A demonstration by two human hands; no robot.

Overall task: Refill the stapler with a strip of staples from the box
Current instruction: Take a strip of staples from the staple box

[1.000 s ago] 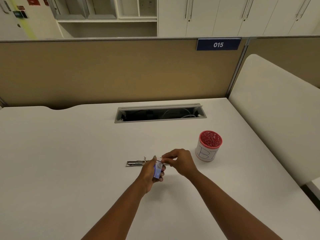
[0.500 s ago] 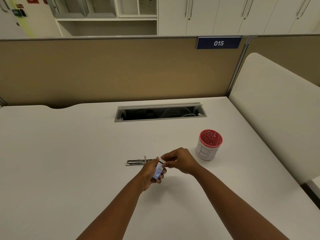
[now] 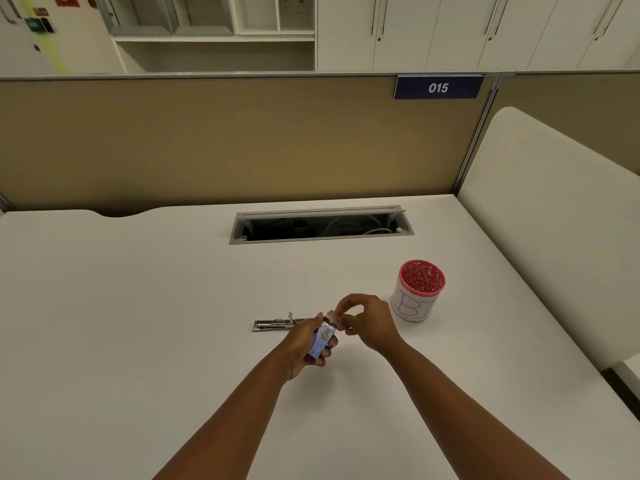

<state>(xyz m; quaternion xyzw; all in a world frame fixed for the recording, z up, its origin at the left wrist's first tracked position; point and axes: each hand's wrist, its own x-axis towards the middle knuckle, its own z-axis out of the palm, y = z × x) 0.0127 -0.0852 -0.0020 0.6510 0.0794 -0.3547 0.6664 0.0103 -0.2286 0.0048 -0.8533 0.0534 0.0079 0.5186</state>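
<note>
A small blue and white staple box (image 3: 322,338) stands nearly upright in my left hand (image 3: 304,344), just above the white desk (image 3: 138,306). My right hand (image 3: 369,322) pinches the box's pale top flap (image 3: 331,317) between thumb and fingers. Behind my left hand the metal stapler (image 3: 275,323) lies flat on the desk, opened out lengthwise; its right end is hidden by my hand. I cannot tell whether a staple strip shows at the box's mouth.
A white cup with a red mesh inside (image 3: 417,291) stands to the right of my hands. An open cable hatch (image 3: 320,225) is set in the desk farther back. A tan partition (image 3: 242,140) closes the rear, a white panel (image 3: 554,220) the right side.
Both hands stayed together over the desk near the stapler. The box has tipped more upright in my left hand, and my right fingers have shifted up onto its top flap.
</note>
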